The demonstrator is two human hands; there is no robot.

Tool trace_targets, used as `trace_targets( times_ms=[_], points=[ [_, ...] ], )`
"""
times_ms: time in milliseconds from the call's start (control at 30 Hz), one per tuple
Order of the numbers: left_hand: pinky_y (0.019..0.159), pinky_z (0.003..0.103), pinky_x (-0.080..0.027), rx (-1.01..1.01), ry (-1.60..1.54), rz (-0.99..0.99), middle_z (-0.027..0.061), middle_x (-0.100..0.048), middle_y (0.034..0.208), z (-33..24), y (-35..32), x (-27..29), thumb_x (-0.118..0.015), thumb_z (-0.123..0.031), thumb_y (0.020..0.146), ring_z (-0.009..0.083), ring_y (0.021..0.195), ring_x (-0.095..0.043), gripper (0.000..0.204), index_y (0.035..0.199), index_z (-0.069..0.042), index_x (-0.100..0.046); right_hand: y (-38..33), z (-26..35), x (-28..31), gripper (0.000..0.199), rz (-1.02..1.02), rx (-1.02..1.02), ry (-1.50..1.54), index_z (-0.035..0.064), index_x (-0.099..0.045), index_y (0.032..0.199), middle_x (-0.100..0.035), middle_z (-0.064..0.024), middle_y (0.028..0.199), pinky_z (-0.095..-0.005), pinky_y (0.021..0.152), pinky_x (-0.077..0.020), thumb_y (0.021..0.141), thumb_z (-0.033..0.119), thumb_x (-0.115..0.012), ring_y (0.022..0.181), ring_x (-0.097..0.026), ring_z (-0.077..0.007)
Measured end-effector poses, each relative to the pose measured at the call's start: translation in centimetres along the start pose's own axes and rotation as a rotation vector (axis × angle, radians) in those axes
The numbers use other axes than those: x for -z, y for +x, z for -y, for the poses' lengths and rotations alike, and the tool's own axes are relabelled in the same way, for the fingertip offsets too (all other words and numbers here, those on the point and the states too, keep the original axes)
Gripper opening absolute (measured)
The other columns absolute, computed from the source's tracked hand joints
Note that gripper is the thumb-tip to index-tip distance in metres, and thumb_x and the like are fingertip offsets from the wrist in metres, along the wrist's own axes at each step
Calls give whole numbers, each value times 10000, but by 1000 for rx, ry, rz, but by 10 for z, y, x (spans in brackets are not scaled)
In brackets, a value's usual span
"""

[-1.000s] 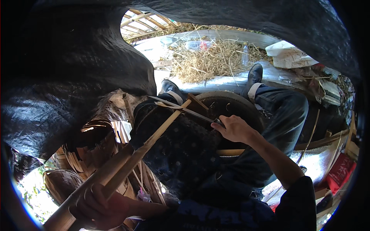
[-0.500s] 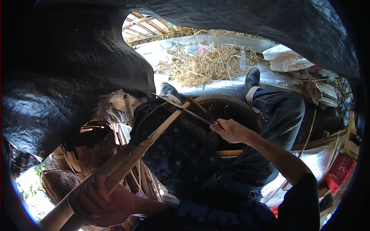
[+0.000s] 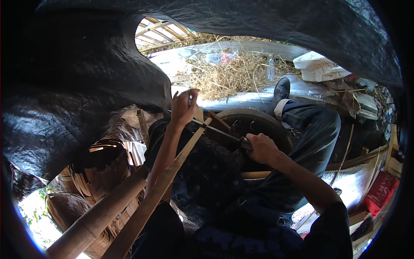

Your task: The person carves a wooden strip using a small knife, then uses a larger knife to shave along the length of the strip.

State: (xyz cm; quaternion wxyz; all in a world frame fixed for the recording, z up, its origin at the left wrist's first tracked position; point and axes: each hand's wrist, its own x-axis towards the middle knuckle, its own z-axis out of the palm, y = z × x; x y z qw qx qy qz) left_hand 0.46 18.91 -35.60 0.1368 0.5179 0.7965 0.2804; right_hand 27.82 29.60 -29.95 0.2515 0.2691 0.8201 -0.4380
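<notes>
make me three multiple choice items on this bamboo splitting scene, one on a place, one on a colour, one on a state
1. Where is the left hand?
A. up at the far end of the long split bamboo pole
B. flat on the pile of dry straw
C. on the black shoe

2. What colour is the flat box at the right edge?
A. green
B. red
C. white

3. What is the right hand doing?
A. hanging open in the air
B. resting on the woven bamboo basket
C. closed on the handle of the long metal blade

Answers: 1 A, the raised fingers sit beside the pole's tip near the blade. 2 B, its visible face is red. 3 C, the fingers wrap the handle, with the blade running towards the pole's end.
</notes>
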Motion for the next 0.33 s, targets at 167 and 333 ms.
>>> trace_targets(
  times_ms=[167,333],
  points=[
    [956,459,-280,67,-40,15,142,-635,826,-10,-2,-15,-374,-169,870,291,836,-595,279,899,-31,-614,7,-6,-5,171,22,-49,5,51,-526,825,-601,-201,751,-462,699,-478,701,153,-589,778,-589,-385],
    [974,410,-270,31,-23,-137,180,-620,932,6,-9,-27,-426,-183,836,282,1006,-556,247,932,-45,-608,23,-9,-10,215,4,-100,8,44,-521,826,-605,-194,751,-473,698,-478,707,193,-621,764,-596,-387]
  ],
)
